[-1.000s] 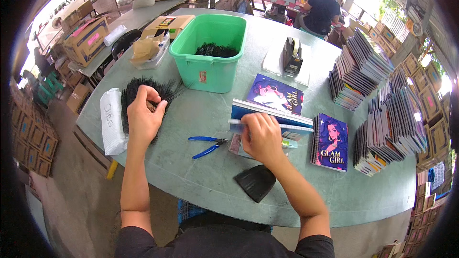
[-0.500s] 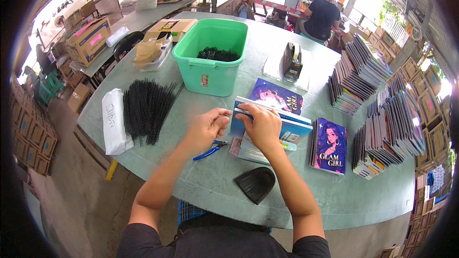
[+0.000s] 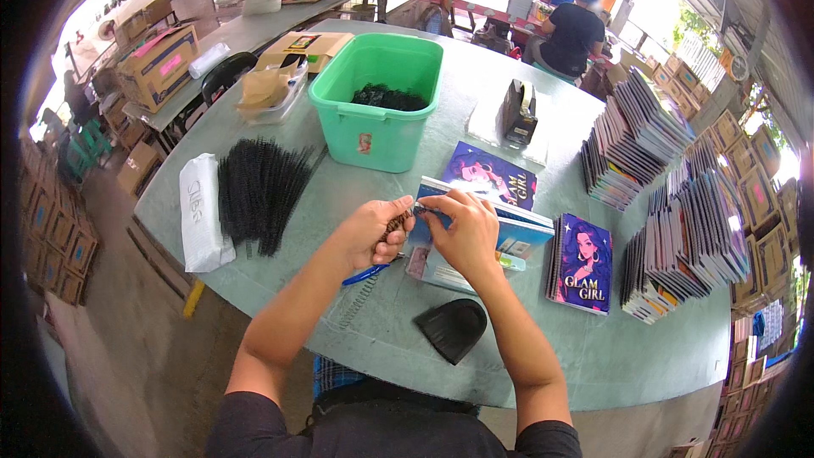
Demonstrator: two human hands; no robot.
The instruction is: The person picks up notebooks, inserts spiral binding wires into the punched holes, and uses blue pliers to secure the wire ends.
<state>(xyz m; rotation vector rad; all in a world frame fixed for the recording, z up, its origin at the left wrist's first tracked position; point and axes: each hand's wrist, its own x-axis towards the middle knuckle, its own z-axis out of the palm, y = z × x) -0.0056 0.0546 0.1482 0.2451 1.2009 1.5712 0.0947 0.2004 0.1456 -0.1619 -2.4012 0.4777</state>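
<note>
My left hand [image 3: 386, 231] is closed around a black spiral binding coil [image 3: 359, 300], whose loose end trails below the fist over the table. The fist meets my right hand [image 3: 465, 227] at the left end of a blue notebook [image 3: 524, 236] standing on edge. My right fingers pinch that corner, where the coil's other end reaches them; the exact contact is hidden. Beneath lies more of the notebook stack [image 3: 449, 270]. Blue-handled pliers [image 3: 366, 274] rest beside my left wrist. A black curved scoop-like piece [image 3: 454, 330] lies near the table's front edge.
A pile of black coils [image 3: 261, 195] and a white wrapped pack [image 3: 204, 216] lie left. Behind stands a green bin [image 3: 377, 131]. Purple notebooks [image 3: 580, 265] and tall notebook stacks [image 3: 688, 237] fill the right. A tape dispenser [image 3: 520, 114] sits at the back; a person [image 3: 572, 34] sits beyond.
My left hand has moved right and up to meet my right fingers, and a coil now trails from it. My right hand stays at the notebook's corner.
</note>
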